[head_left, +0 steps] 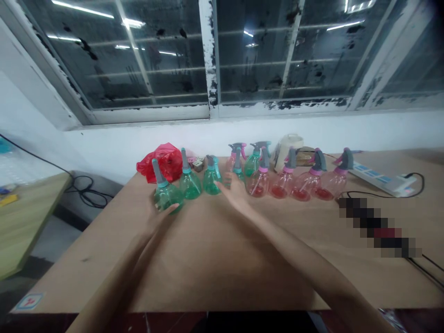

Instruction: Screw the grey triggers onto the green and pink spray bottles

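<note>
Left hand (pixel 160 213): clasps green bottle (pixel 168 193).
Right hand (pixel 237 190): grip blurred, I can't tell.
Pink bottle (pixel 258 183): nudging could topple it.

Left forearm (pixel 120 270): bare, lower left
Left hand (pixel 157 214): bare
Right forearm (pixel 298 252): bare, lower right
Right hand (pixel 237 190): bare
Black patch (pixel 258 323): bottom centre, unclear if clothing

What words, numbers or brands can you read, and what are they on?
No word, brand or number can be read.
Sticker on the table: red mark inside a blue border, too blurred.
Power strip: any printing is too small.
Spray bottles: no readable lettering.
</note>
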Motion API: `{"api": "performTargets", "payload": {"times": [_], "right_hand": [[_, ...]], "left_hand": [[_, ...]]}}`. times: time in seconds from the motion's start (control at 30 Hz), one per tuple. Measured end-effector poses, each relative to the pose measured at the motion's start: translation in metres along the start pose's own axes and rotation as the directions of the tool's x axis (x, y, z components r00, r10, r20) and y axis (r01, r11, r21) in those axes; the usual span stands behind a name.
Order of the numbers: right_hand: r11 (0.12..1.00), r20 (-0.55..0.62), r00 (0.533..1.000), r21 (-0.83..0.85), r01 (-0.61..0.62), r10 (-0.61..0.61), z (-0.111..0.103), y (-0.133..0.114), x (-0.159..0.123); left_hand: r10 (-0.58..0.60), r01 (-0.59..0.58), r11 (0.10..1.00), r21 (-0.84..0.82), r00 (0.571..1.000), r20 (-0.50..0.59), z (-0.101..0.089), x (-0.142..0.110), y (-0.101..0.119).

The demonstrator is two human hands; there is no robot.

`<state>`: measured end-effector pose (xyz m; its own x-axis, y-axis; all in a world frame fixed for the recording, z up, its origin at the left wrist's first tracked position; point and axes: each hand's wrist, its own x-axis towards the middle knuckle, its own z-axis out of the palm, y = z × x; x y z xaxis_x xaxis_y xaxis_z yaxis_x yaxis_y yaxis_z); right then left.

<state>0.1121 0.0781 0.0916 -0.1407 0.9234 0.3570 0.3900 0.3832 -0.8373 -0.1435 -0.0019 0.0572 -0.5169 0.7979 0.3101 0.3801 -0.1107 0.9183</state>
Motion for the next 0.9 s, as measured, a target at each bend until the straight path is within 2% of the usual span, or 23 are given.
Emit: {"api": "performTargets", "payload": {"times": [0.17,0.33,0.47,0.57,0.67,0.73,0.8,0.9], "right_hand": [[0.997,-0.038,0.999,-0.076,0.010,-0.013,0.011,-0.014,0.021],[0.985,-0.025,1.000,-0.174,-0.008,0.004,0.014,-0.024,0.035],[0.978,-0.002,1.000,-0.207,-0.012,0.011,0.006,-0.024,0.034],[0.981,0.036,0.999,-0.196,-0.001,0.008,-0.004,-0.021,0.026],[0.988,0.100,0.995,-0.151,0.025,-0.010,-0.017,-0.018,0.013],[0.993,0.161,0.986,-0.103,0.052,-0.035,-0.030,-0.016,0.003],[0.996,0.251,0.965,-0.036,0.086,-0.074,-0.046,-0.013,-0.007],[0.989,0.432,0.890,0.089,0.119,-0.146,-0.074,-0.009,-0.020]], "left_hand": [[-0.054,0.054,0.998,0.041,0.998,0.008,-0.004,-0.007,-0.008],[0.002,0.007,0.989,0.147,0.998,-0.059,-0.021,-0.021,-0.007],[0.128,-0.102,0.972,0.212,0.986,-0.111,-0.034,-0.039,0.007],[0.264,-0.221,0.946,0.239,0.950,-0.169,-0.035,-0.062,0.025],[0.271,-0.228,0.948,0.224,0.945,-0.185,-0.027,-0.089,0.045],[0.225,-0.195,0.957,0.214,0.966,-0.125,-0.017,-0.104,0.054],[0.208,-0.202,0.958,0.202,0.978,-0.012,-0.003,-0.114,0.059],[0.195,-0.234,0.960,0.156,0.953,0.231,0.023,-0.121,0.063]]}}
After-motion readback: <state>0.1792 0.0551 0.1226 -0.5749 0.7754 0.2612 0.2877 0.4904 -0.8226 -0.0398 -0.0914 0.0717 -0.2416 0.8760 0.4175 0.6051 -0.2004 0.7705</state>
